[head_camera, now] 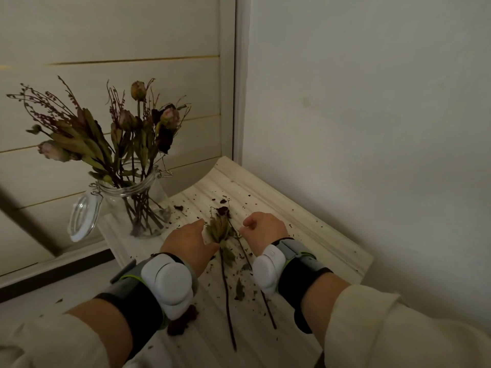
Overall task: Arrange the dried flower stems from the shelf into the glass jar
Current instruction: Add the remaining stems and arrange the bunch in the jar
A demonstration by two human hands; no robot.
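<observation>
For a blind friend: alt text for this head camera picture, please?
A person's left hand grips a leafy dried stem on a crumb-strewn wooden shelf; the right hand curls beside a thinner stem. A glass jar behind already holds dried flowers.

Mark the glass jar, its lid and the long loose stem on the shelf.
glass jar (113,208), head view, left wall below the rim.
jar lid (83,221), head view, centre of the glass.
long stem (227,293), head view, bare mid-length.

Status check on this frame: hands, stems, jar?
Left hand grips leafy stem on shelf. Right hand curled at thin stem, grip unclear. Glass jar partly filled, lid open. No obstruction to jar.
</observation>
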